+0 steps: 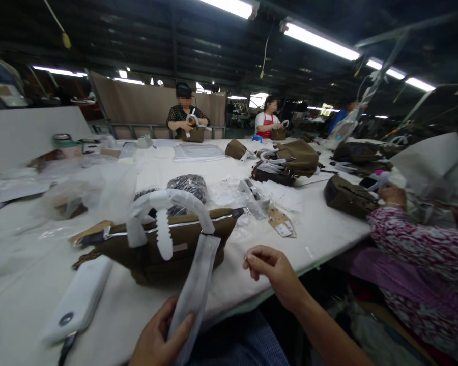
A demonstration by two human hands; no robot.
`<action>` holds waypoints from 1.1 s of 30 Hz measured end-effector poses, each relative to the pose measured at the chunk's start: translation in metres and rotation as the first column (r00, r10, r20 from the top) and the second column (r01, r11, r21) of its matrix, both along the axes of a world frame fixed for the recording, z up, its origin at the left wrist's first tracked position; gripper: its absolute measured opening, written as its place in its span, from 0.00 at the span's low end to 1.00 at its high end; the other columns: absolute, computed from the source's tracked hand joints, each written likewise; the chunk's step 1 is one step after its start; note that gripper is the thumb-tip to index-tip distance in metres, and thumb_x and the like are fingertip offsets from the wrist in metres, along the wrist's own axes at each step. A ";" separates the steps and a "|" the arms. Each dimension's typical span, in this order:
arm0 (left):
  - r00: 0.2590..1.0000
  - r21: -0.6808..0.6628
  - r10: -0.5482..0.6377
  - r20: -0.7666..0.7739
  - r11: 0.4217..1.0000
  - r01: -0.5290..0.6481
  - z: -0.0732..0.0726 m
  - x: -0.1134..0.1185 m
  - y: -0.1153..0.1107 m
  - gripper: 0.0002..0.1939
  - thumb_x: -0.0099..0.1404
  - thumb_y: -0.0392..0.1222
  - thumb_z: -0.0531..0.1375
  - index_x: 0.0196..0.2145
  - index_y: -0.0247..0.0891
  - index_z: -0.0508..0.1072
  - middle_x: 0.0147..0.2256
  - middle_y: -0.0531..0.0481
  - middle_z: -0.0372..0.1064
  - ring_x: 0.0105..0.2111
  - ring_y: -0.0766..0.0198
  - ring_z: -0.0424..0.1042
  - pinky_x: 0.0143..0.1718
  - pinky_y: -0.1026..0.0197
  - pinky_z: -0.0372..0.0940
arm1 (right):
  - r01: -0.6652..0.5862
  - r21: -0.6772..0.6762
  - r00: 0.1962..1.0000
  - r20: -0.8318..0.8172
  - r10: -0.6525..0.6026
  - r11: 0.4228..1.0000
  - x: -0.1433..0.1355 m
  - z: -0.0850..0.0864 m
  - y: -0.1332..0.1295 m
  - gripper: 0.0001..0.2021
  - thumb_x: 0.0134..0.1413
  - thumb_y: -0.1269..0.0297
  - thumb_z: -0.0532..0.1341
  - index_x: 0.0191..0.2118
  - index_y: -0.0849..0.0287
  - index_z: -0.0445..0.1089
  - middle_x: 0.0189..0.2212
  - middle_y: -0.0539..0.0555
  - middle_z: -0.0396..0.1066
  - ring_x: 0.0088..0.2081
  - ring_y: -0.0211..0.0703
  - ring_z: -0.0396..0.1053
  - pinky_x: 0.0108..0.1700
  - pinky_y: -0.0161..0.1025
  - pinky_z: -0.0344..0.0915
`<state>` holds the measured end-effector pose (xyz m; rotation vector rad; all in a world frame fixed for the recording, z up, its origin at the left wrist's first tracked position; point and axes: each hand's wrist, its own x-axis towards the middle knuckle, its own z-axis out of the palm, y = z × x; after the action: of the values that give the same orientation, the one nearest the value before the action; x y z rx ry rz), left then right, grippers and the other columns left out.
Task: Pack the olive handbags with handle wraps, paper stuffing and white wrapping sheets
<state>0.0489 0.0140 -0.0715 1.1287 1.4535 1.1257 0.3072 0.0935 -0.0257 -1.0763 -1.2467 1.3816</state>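
Observation:
An olive handbag (183, 254) stands upright on the white table, its zipper running along the top and its handle (183, 199) wrapped in white material. A long translucent white strip (200, 269) hangs from the right base of the handle toward me. At its lower end my left hand (168, 330) is closed on the strip, thumb on top. My right hand (269, 264) is to the right of the bag, apart from it, with thumb and forefinger pinched together; whatever may be between the fingertips is too small to name.
A white power bank (80, 300) with a cable lies at left. Behind the bag are a wrapped dark bundle (187, 188), cardboard tags (281, 223) and more bags (297, 156). A person in a patterned sleeve (416, 244) works at right; two others stand across the table.

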 end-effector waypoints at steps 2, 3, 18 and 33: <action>0.999 -0.013 -0.043 0.011 0.999 0.043 0.004 -0.001 -0.002 0.23 0.57 0.57 0.67 0.43 0.38 0.78 0.39 0.46 0.80 0.42 0.50 0.78 0.44 0.60 0.72 | -0.196 -0.054 0.981 -0.016 0.196 0.979 -0.031 0.006 -0.028 0.15 0.56 0.52 0.68 0.31 0.62 0.76 0.28 0.54 0.77 0.23 0.33 0.65 0.28 0.32 0.63; 0.997 -0.018 -0.069 0.016 0.997 0.070 0.005 -0.001 -0.003 0.22 0.58 0.56 0.66 0.44 0.37 0.77 0.39 0.46 0.80 0.41 0.50 0.78 0.43 0.60 0.72 | -0.255 -0.080 0.967 -0.019 0.255 0.964 -0.044 0.006 -0.037 0.16 0.56 0.52 0.68 0.31 0.62 0.76 0.27 0.53 0.77 0.22 0.33 0.65 0.26 0.32 0.62; 0.983 -0.051 -0.018 0.184 0.998 0.028 0.015 0.004 -0.013 0.22 0.56 0.52 0.69 0.44 0.36 0.76 0.36 0.48 0.79 0.39 0.53 0.77 0.39 0.61 0.69 | -0.099 0.157 0.786 0.617 -0.019 0.983 -0.088 -0.031 -0.027 0.19 0.51 0.45 0.68 0.26 0.59 0.74 0.22 0.53 0.73 0.25 0.42 0.68 0.29 0.38 0.57; 0.954 -0.154 0.090 0.285 0.987 -0.047 0.015 0.008 -0.010 0.35 0.53 0.57 0.71 0.52 0.35 0.68 0.37 0.45 0.81 0.36 0.53 0.80 0.36 0.61 0.72 | 0.024 -0.115 0.997 0.079 -0.015 0.993 -0.064 -0.031 -0.072 0.27 0.57 0.43 0.65 0.51 0.61 0.71 0.35 0.60 0.80 0.36 0.50 0.78 0.43 0.45 0.73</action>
<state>0.0571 0.0036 -0.0561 0.7791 1.3269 1.1597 0.2436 0.0220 -0.0564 -1.2303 -1.2205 1.4231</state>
